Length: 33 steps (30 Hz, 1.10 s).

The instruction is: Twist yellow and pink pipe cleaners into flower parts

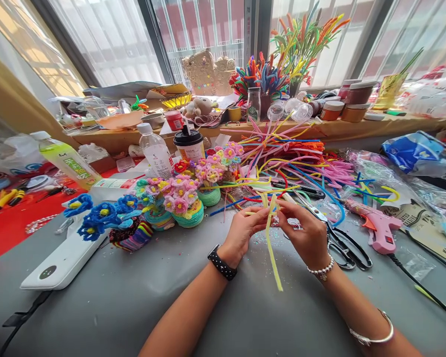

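Note:
Pale yellow pipe cleaners (270, 248) are held between my two hands above the grey table; one long end hangs down toward me. My left hand (243, 228) is closed on them, thumb and fingers pinching near the crossing. My right hand (305, 230) pinches the same bent pieces from the other side, its fingertips close to the left ones. Just beyond lie loose pipe cleaners in yellow, red and blue. To the right of my right hand rest black-handled scissors (347, 250).
Pipe-cleaner flower pots (188, 213) and blue flowers (104, 215) stand at left, beside a white device (55, 267). A pink glue gun (381, 225) with a cord lies right. Behind are a pipe-cleaner pile (301, 158), a lidded cup (189, 146) and bottles (156, 148).

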{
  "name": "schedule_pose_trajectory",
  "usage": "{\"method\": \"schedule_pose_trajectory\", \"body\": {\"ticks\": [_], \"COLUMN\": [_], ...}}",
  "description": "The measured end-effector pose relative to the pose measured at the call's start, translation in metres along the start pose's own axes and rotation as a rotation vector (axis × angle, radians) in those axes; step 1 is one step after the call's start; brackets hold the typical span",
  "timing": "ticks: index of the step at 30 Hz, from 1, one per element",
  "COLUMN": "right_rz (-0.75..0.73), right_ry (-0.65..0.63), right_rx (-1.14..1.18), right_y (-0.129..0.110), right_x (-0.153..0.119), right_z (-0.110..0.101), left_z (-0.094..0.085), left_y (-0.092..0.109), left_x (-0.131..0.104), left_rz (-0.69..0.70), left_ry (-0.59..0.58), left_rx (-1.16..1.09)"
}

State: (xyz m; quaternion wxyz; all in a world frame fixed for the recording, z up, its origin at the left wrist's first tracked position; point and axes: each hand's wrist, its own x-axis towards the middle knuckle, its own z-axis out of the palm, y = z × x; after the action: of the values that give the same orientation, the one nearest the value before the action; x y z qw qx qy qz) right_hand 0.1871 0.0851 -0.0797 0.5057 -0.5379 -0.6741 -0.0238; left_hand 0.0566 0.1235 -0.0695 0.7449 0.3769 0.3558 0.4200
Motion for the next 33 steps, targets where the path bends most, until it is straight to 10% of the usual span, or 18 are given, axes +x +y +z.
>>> {"method": "schedule_pose_trajectory", "body": {"ticks": [20, 33], "right_rz": [-0.218, 0.467], "right_ry": [-0.105, -0.188], "right_rx": [-0.143, 0.433], "right_y": [0.0044, 0.0008], "right_x": [-0.0008, 0.0048], "right_z": [0.0017, -0.0004], "left_z": [-0.0003, 0.0], "left_y": [-0.0013, -0.0013], "left_x": [0.0003, -0.0001], "left_rz": [0.054, 0.059], "left_ry": [0.057, 0.06], "left_rx": [0.007, 0.051]}}
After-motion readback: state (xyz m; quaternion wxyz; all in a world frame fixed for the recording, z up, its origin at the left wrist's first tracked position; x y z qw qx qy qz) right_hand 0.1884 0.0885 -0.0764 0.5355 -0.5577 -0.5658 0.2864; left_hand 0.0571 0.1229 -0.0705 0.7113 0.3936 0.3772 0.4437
